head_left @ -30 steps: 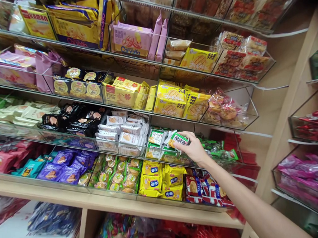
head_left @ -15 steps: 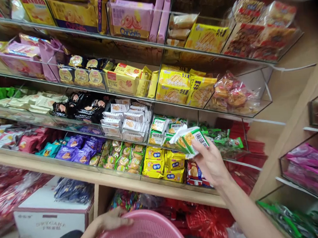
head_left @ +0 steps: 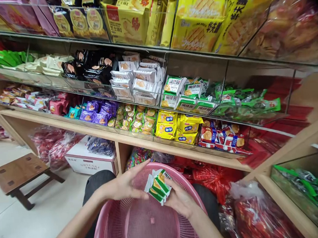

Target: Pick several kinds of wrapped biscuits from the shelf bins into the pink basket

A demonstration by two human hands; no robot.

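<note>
My right hand [head_left: 180,198] grips several green-and-white snack packets [head_left: 159,185] over the pink plastic basket [head_left: 101,228]. Just left of the packets is my left hand [head_left: 125,184], its fingers spread and nothing in it, above the basket's left part. The basket sits between my knees, and its mesh bottom shows with nothing on it. More green-and-white packets [head_left: 187,92] lie stacked in a clear shelf compartment ahead, beside white packets [head_left: 145,78] on their left. Below them are yellow packets [head_left: 166,124].
Clear-fronted shelves of snacks span the view. A wooden stool [head_left: 22,172] stands on the floor at the left. Beneath the bottom shelf are a white carton [head_left: 91,164] and red bags [head_left: 213,176]. A large bag of red packets [head_left: 261,213] is at the lower right.
My right hand has moved down and left from the shelf to over the basket, carrying the packets. My left hand has let go of the rim and opened near them. The view has tilted down.
</note>
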